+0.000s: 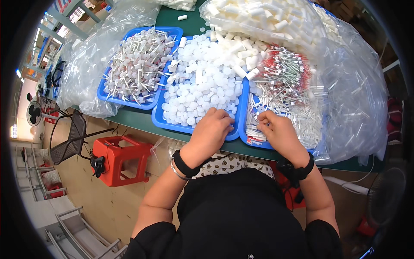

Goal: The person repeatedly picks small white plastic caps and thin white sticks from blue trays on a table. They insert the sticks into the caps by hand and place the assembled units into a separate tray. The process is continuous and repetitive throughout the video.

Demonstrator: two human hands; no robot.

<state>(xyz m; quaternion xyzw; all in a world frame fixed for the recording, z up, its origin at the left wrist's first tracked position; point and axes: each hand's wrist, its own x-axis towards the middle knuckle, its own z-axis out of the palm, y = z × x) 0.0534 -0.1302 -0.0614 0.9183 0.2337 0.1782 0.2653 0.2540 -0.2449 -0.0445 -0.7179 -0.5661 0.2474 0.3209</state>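
Observation:
My left hand (211, 130) is over the near right edge of the middle blue tray (170, 124), its fingers curled; whatever they may hold is hidden. That tray is heaped with small translucent white plastic discs (185, 101). Above the near part of the right blue tray (243, 125), my right hand (279, 131) has thumb and forefinger closed together, and anything between them is too small to make out. Beneath it lie many thin white and clear rods (302, 118). Farther back in the same tray sits a pile of thin metal pins with red and white ends (286, 69).
A left blue tray (103, 92) holds discs with stems. White foam-like cylinders (246, 49) spill from a large plastic bag (276, 19) behind. Crumpled clear bags (353, 95) flank the trays on the green table (133, 118). A red stool (123, 159) stands at left.

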